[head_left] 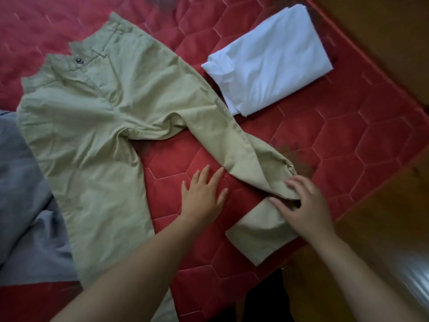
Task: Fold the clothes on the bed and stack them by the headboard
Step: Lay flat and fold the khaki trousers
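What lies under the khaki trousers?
The red quilted mattress, and at their left edge a grey cloth. Anything else beneath the khaki trousers is hidden.

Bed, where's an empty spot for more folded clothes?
Bare red quilt lies below the white folded cloth, right of the khaki trousers where their leg bends, and above their waistband. The left side is crowded: trousers against grey cloth.
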A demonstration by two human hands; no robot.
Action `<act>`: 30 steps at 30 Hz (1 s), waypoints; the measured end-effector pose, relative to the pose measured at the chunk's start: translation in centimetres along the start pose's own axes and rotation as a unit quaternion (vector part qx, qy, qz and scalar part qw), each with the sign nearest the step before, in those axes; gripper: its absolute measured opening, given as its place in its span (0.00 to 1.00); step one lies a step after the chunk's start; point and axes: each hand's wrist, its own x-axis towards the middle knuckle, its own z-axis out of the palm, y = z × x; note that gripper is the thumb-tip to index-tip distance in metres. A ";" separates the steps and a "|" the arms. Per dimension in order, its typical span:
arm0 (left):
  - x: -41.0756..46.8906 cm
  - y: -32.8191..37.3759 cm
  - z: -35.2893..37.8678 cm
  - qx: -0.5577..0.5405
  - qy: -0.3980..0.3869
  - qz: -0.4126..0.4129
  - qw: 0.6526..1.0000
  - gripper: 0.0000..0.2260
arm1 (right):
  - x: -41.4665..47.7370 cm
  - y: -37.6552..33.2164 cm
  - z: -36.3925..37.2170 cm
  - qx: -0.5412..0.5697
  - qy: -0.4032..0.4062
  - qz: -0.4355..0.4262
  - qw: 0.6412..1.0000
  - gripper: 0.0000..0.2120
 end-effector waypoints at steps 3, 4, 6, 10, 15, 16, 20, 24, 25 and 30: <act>-1.0 -0.5 1.8 0.047 -0.024 -0.004 0.999 0.25 | -1.2 1.7 0.6 0.045 0.027 0.029 0.998 0.13; -1.2 -0.8 2.2 0.057 -0.022 -0.001 0.998 0.26 | -1.2 1.9 0.6 0.068 0.040 0.030 0.996 0.11; -1.7 -1.0 2.5 0.055 -0.018 -0.009 0.998 0.26 | -0.8 1.6 0.2 0.118 0.057 0.007 0.991 0.05; -3.3 -0.1 1.5 0.045 -0.002 -0.050 0.998 0.25 | -1.7 -1.0 -2.5 0.210 0.030 -0.010 0.977 0.07; -6.3 2.3 -2.3 0.011 0.079 -0.069 0.994 0.24 | -4.7 -4.4 -7.9 0.342 -0.088 -0.030 0.935 0.16; -6.6 2.9 -2.9 0.003 0.098 -0.067 0.993 0.24 | -4.5 -3.9 -9.0 0.351 -0.088 -0.021 0.932 0.14; -5.8 5.3 -2.8 -0.017 0.147 -0.052 0.988 0.24 | 0.0 2.0 -10.9 0.175 0.019 0.065 0.982 0.06; -2.8 8.2 0.7 -0.138 0.148 -0.074 0.977 0.26 | 4.3 7.7 -7.9 0.018 0.020 0.097 0.995 0.06; -1.8 9.0 1.6 -0.179 0.154 -0.090 0.968 0.26 | 5.0 8.3 -7.0 0.019 0.018 0.089 0.996 0.07; 2.6 12.4 4.0 -0.342 0.242 -0.155 0.895 0.23 | 6.6 9.0 -3.7 0.111 0.013 0.050 0.992 0.16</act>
